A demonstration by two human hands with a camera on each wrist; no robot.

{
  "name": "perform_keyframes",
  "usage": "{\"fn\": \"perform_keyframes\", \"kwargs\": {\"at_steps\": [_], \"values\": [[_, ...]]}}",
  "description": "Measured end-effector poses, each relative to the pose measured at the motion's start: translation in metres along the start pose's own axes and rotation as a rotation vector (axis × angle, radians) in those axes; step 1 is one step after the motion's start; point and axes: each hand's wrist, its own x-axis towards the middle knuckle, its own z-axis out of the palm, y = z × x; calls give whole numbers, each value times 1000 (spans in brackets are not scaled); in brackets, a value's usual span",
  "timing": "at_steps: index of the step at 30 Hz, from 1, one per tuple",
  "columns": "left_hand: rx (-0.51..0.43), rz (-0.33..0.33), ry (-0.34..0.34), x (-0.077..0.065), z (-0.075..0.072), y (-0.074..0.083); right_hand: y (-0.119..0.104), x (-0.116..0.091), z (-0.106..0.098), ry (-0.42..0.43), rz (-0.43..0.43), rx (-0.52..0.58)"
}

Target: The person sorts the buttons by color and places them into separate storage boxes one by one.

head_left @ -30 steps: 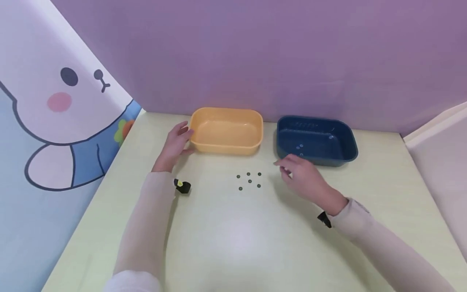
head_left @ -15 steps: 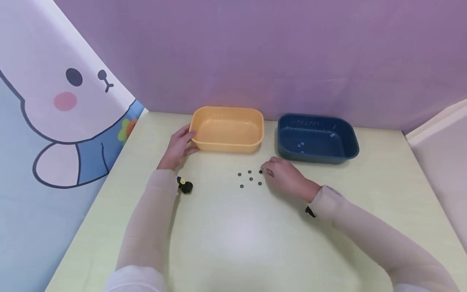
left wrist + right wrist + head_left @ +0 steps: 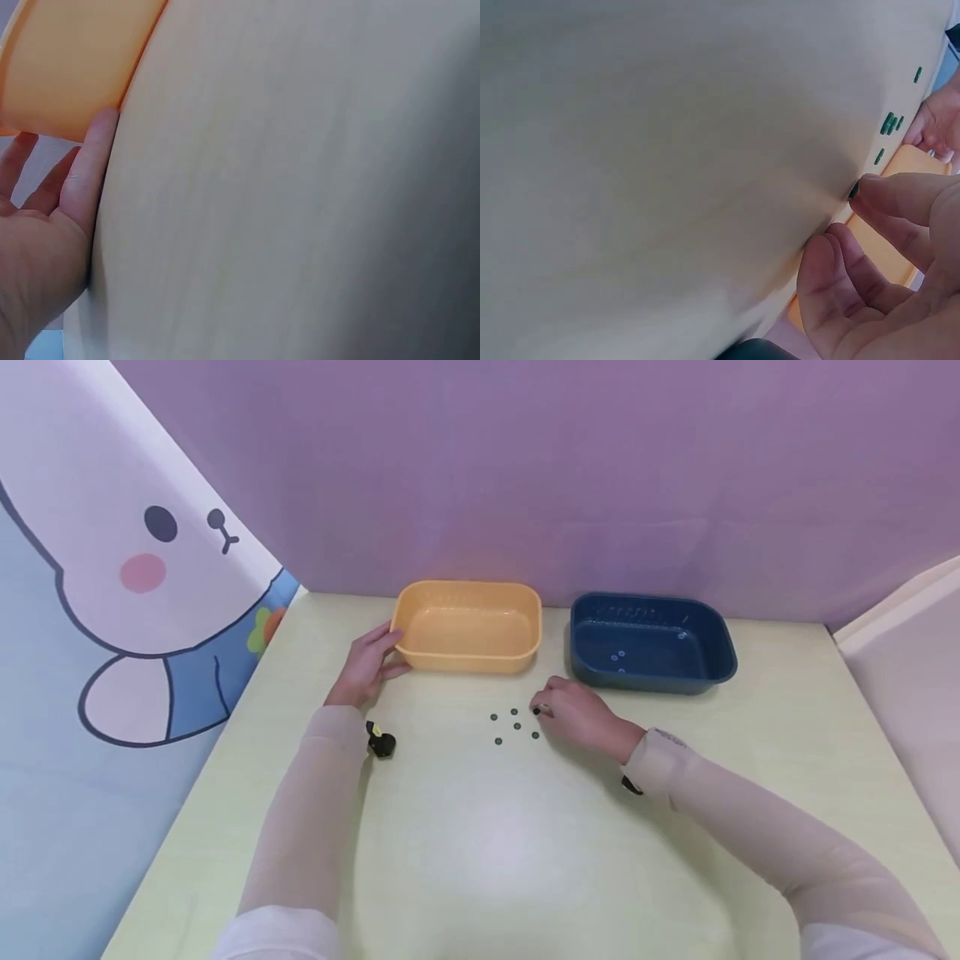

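Observation:
My right hand (image 3: 576, 714) is low over the table, its thumb and index finger pinching a small dark green disc (image 3: 854, 190) at the table surface. Several similar flat discs (image 3: 517, 727) lie loosely grouped just left of it. My left hand (image 3: 366, 667) rests against the left end of a yellow-orange plastic basin (image 3: 467, 664); in the left wrist view its thumb (image 3: 88, 165) lies straight along the basin's side and the other fingers touch its end. Beyond my right hand stands a dark blue basin (image 3: 652, 681) with several small pale-looking rings (image 3: 617, 656) on its floor.
Both basins stand side by side at the back of the pale wooden table (image 3: 480, 843), against a purple backdrop (image 3: 540, 477). A cartoon-printed panel (image 3: 142, 610) borders the left side. Black wrist cameras sit beneath both wrists.
My right hand has moved left from in front of the blue basin down to the rightmost disc, and its fingertips have closed on it. The left hand stays at the yellow-orange basin.

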Motion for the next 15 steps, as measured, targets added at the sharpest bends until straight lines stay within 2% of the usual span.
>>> {"fn": "perform_keyframes", "kwargs": {"at_steps": [10, 15], "values": [[-67, -18, 66, -2, 2, -4, 2, 6, 2, -43, -19, -36], [-67, 0, 92, -5, 5, -4, 2, 10, 1, -68, -7, -57]]}}
